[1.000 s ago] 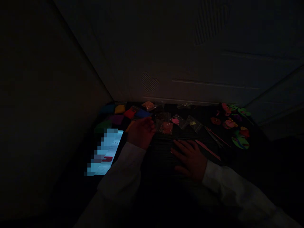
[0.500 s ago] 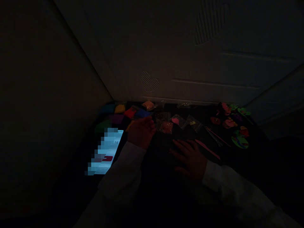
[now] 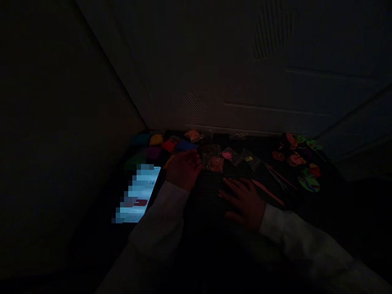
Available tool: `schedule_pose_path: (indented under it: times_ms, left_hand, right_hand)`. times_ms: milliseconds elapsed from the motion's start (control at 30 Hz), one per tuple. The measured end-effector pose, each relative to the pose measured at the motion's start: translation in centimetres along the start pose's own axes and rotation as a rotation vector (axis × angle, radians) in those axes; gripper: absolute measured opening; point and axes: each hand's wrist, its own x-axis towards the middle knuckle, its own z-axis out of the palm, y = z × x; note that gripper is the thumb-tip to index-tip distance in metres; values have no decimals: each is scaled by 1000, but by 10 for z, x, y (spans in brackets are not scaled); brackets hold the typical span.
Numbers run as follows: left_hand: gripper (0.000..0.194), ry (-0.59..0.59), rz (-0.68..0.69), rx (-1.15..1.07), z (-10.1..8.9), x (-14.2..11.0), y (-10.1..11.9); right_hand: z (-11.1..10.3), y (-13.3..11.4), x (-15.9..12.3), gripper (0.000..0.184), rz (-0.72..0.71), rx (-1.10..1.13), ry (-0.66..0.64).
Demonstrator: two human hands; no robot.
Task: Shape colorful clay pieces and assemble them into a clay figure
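In dim light, my left hand (image 3: 183, 169) rests beside small bags of coloured clay, its fingers loosely bent and nothing visible in it. Close to its fingertips lies a clear bag with a pinkish lump (image 3: 215, 163). My right hand (image 3: 245, 202) lies flat on the dark ridged surface (image 3: 208, 190), fingers spread and holding nothing. Just beyond that hand is a pink flat modelling tool (image 3: 268, 192). A lit phone (image 3: 143, 196), partly pixelated, lies left of my left forearm.
Along the back are blue (image 3: 186, 145), red (image 3: 169, 144) and yellow (image 3: 156, 139) packets. Further right are scissors (image 3: 278, 178), a green decorated disc (image 3: 309, 182) and several colourful clay shapes (image 3: 296, 159). A pale panel with striped hearts (image 3: 195, 105) rises behind.
The whole view has shifted very slightly, and the scene looks a little darker. Both hands hold nearly the same pose.
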Motion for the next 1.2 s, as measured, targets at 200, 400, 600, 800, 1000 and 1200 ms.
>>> schedule_pose_path:
  times_ms: [200,400,600,800,1000,1200]
  left_hand:
    - [15,5,2,-11,1,-1,0]
    - [14,-6,-6,-13,-1,1,1]
    - [15,-16,2,-8,-1,0,1]
    - [17,-3,0,2,0,-1,1]
    - [17,-17,5,-4,-2,0,1]
    - [16,-17,-6,-20,-1,0,2]
  right_hand:
    - [5,9,6,44,44,75,166]
    - [8,3,23,19,99,160,257]
    - [7,3,26,14,112,154,257]
    - [10,8,23,16,122,137,259]
    - [7,12,18,20,75,167,278]
    - [5,20,9,30,-4,142,289]
